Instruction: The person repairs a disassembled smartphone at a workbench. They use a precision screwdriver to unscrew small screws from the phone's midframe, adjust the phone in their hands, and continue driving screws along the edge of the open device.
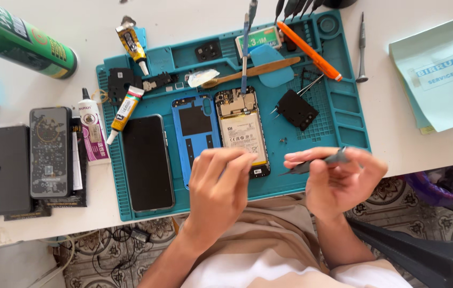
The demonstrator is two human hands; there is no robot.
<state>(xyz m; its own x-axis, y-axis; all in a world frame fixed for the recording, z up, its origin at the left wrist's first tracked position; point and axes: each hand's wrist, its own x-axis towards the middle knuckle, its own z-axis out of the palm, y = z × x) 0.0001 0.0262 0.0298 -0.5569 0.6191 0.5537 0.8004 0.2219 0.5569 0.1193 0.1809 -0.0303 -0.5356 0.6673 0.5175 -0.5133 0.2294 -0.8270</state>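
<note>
With the right hand pinching dark tweezers and the left hand loosely curled, holding nothing visible, over the opened phone on the blue repair mat, a slip could gouge its exposed battery

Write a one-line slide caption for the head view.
Right hand holds grey tweezers, left hand beside it, above an opened smartphone on a teal silicone repair mat.

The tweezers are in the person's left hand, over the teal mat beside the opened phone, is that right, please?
Not quite: the head view shows the tweezers in the right hand, not the left hand. The rest holds: they are over the teal mat, beside the opened phone.
</note>
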